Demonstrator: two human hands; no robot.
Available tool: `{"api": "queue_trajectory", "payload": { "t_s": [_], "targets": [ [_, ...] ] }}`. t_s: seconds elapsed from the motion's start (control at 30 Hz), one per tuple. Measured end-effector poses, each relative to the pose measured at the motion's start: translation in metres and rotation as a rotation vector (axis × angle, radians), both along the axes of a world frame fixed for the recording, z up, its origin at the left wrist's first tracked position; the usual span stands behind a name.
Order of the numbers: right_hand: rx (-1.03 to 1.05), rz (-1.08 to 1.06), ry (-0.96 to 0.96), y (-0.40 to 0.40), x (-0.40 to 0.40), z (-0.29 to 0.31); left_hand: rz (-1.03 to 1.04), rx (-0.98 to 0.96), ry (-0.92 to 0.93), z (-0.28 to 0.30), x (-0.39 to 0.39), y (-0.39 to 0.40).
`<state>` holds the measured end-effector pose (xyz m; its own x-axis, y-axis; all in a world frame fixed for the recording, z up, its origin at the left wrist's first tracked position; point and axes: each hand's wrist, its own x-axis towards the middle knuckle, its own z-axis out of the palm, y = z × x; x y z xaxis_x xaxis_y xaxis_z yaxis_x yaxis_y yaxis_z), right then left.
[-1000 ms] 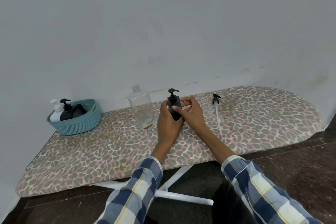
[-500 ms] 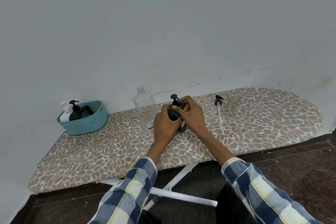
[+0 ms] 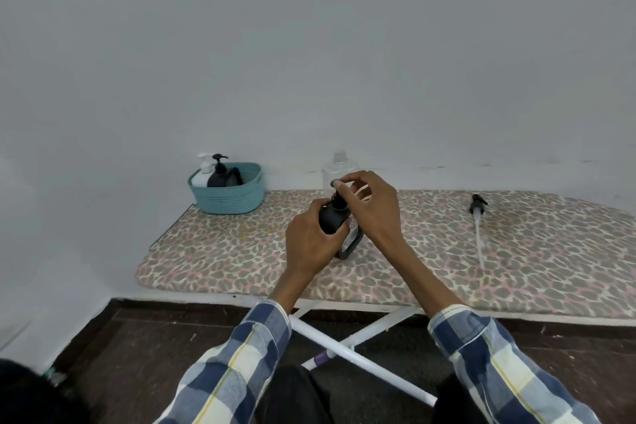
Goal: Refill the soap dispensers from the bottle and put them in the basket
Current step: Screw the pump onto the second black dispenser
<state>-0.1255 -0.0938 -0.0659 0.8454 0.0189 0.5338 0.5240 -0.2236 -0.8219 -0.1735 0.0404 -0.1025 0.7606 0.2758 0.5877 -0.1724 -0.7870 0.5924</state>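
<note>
- We hold a black soap dispenser (image 3: 333,219) tilted over the middle of the ironing board (image 3: 430,262); its base touches or sits just above the patterned cover, nearer the board's front edge than the wall.
- Our left hand (image 3: 311,244) grips the dispenser's body, fingers curled round it.
- Our right hand (image 3: 373,206) pinches the pump head at the top, thumb and fingertips closed on it.
- The clear refill bottle (image 3: 339,169) stands upright just behind our hands, uncapped, near the board's back edge by the wall.
- A teal basket (image 3: 229,196) sits at the board's left end, close to the back-left corner; it holds a white dispenser (image 3: 203,172) and a black dispenser (image 3: 220,174), both upright.
- A loose pump with its long tube (image 3: 477,224) lies to the right, well apart from our hands.
- Open cover lies between basket and hands, and more stretches right of the loose pump.
- The board's white legs (image 3: 358,351) cross below the front edge.
</note>
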Motion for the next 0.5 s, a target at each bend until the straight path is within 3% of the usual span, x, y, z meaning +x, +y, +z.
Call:
{"api": "queue_trajectory", "payload": {
  "t_s": [0.23, 0.5],
  "targets": [
    [-0.044, 0.106, -0.013, 0.049, -0.015, 0.002, 0.108, -0.053, -0.033, 0.002, -0.024, 0.050],
    [-0.454, 0.298, 0.104, 0.106, -0.003, 0.003, 0.282, -0.116, -0.138, 0.011, -0.031, 0.101]
  ]
}}
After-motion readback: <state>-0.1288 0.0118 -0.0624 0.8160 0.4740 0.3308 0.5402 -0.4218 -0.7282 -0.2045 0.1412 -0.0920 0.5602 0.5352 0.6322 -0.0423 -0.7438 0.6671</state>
